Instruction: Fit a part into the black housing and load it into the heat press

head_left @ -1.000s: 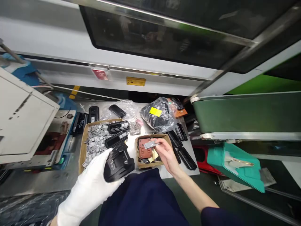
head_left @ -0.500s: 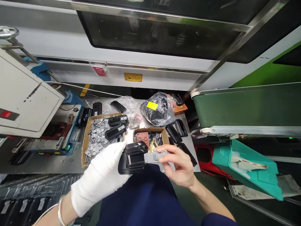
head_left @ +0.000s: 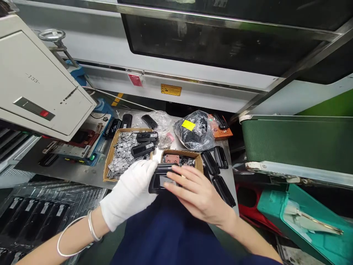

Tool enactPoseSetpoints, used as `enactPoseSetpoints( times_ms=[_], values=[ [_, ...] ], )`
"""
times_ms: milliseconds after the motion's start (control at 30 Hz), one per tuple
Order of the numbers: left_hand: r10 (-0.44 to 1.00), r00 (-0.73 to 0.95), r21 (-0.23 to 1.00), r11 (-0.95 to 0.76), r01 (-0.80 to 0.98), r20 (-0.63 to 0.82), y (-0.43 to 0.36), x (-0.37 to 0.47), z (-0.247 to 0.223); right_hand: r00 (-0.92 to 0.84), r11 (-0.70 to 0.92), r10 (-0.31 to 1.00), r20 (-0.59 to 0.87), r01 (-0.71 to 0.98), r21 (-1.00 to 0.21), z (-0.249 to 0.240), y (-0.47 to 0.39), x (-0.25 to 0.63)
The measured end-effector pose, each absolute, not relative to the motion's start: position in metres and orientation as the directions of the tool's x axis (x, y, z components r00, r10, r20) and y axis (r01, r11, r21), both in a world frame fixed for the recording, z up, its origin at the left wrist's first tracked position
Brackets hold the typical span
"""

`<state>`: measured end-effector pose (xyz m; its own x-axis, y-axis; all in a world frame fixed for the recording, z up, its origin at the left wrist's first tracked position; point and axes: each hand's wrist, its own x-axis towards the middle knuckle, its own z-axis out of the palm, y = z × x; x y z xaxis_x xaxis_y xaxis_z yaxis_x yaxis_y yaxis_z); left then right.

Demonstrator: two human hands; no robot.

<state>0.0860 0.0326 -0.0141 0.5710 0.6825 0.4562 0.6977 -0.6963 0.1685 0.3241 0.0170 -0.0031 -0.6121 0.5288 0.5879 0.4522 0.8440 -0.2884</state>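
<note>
**Both hands on a black plastic housing above the bench edge**

My left hand [head_left: 129,193], in a white glove, has its fingers curled narrowly around the left end of the black housing [head_left: 161,176], gripping it from the side. My right hand [head_left: 197,195], bare, lies over the housing's right half with fingers spread flat and close together, the tips pressing on its upper face; whether a small part sits under them I cannot tell. The housing is held level, just in front of my lap, touching both hands, near the front edge of the metal bench [head_left: 82,173].

On the bench, from the left: a grey machine cabinet [head_left: 38,92]; a cardboard tray [head_left: 110,165] of small grey metal pieces, with two black housings resting on it; a smaller cardboard box [head_left: 197,158] just behind my hands; a plastic bag [head_left: 197,132] with a yellow label; loose black parts [head_left: 216,160]; a green conveyor [head_left: 298,143]; a teal bin [head_left: 317,217] lower right.

The housing is glossy black, oblong, with a rectangular recess.
</note>
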Motion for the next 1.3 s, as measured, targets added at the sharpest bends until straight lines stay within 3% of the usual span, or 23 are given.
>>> enactPoseSetpoints(
  times_ms=[133, 200, 267, 333, 400, 500, 667, 933, 1033, 1167, 1300],
  values=[
    [0.690, 0.539, 0.180, -0.681, 0.710, 0.484, 0.033, 0.089, -0.014, -0.396, 0.797, 0.578, 0.713, 0.462, -0.389, -0.028, 0.021, 0.328],
    [0.711, 0.517, 0.161, -0.648, 0.744, 0.477, 0.035, 0.091, -0.016, -0.170, 0.648, 0.734, 0.657, 0.462, -0.605, -0.039, 0.021, 0.322],
    [0.702, 0.511, 0.070, -0.619, 0.782, 0.495, 0.039, 0.091, -0.020, 0.002, 0.317, 0.943, 0.334, 0.307, -0.897, -0.049, 0.023, 0.313],
    [0.658, 0.543, -0.059, -0.607, 0.793, 0.522, 0.045, 0.088, -0.025, -0.064, -0.035, 0.997, -0.040, 0.075, -0.997, -0.058, 0.026, 0.303],
    [0.626, 0.582, -0.140, -0.609, 0.781, 0.519, 0.051, 0.084, -0.031, -0.174, -0.182, 0.969, -0.174, -0.028, -0.983, -0.068, 0.028, 0.295],
    [0.610, 0.620, -0.179, -0.627, 0.758, 0.494, 0.058, 0.077, -0.041, -0.101, -0.147, 0.984, -0.145, -0.013, -0.989, -0.081, 0.027, 0.284],
    [0.617, 0.643, -0.138, -0.664, 0.735, 0.455, 0.061, 0.070, -0.050, -0.057, -0.156, 0.986, -0.156, 0.015, -0.988, -0.094, 0.028, 0.278],
    [0.692, 0.558, -0.036, -0.613, 0.789, 0.458, 0.041, 0.038, -0.066, -0.284, -0.194, 0.938, -0.201, 0.053, -0.980, -0.081, 0.031, 0.265],
    [0.780, 0.442, 0.046, -0.513, 0.857, 0.443, 0.013, 0.012, -0.080, -0.397, -0.165, 0.895, -0.201, 0.123, -0.979, -0.080, 0.036, 0.252],
    [0.947, 0.070, 0.207, -0.140, 0.968, 0.314, -0.029, -0.024, -0.092, -0.421, -0.150, 0.861, -0.286, 0.327, -0.933, -0.114, 0.056, 0.231],
    [0.960, -0.189, 0.350, 0.108, 0.931, 0.206, -0.045, -0.043, -0.094, -0.459, -0.096, 0.795, -0.397, 0.550, -0.829, -0.160, 0.060, 0.212]
  ],
)
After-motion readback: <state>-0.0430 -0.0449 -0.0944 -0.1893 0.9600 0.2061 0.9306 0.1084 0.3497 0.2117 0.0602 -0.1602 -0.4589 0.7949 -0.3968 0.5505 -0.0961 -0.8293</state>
